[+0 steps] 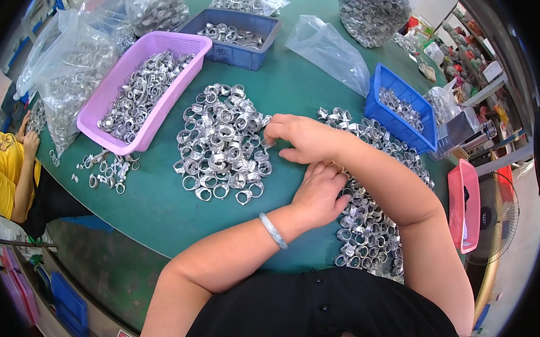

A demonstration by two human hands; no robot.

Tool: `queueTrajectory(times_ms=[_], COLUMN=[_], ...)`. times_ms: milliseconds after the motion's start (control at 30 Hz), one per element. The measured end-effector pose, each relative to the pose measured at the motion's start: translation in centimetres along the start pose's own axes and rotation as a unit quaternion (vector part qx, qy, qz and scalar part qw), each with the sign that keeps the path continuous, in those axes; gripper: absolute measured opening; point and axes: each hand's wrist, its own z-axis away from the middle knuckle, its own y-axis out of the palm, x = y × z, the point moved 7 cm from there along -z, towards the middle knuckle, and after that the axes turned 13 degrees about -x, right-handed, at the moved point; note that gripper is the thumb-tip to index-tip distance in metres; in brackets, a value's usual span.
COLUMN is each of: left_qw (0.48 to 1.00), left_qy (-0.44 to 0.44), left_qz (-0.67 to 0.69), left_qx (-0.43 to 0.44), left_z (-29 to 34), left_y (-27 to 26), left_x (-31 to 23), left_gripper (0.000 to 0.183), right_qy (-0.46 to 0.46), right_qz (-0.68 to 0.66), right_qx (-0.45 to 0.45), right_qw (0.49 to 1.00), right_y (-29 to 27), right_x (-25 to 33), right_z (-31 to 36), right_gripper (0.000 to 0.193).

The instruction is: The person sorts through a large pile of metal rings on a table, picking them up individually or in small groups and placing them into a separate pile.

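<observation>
Silvery metal rings lie in a loose heap [223, 140] at the middle of the green table. My right hand [305, 137] reaches across to the heap's right edge. Its fingers are curled down at the outermost rings, the thumb a little apart; what the fingertips grip cannot be made out. Just below it, my left hand [321, 193], with a pale bangle [273, 230] on the wrist, rests beside a second, longer spread of rings [371, 230] on the right. Its fingers are bent forward and the thumb stands off; no ring shows in it. My right forearm hides part of that spread.
A purple basket [147, 44] and a grey-blue bin [249, 57] of rings stand at the far left and back. A blue basket [405, 134] is at right, a pink basket [458, 207] beyond the edge. Filled plastic bags surround them. A person in yellow [4, 173] handles rings at far left.
</observation>
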Motion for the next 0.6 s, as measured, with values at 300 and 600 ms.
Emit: queueTrajectory(times_ms=[300, 600], left_qw=[0.999, 0.998], left_qy=[-0.017, 0.007], left_qz=[0.027, 0.010], left_qx=[0.007, -0.056], left_z=[0.1, -0.2], left_y=[0.1, -0.9], left_x=[0.0, -0.5], left_gripper=[0.045, 0.037], right_qy=[-0.091, -0.076], right_qz=[0.016, 0.061], right_qx=[-0.034, 0.021], right_qw=[0.995, 0.995], right_y=[0.7, -1.5], right_x=[1.4, -0.3], right_z=[0.3, 1.7], right_gripper=[0.024, 0.012])
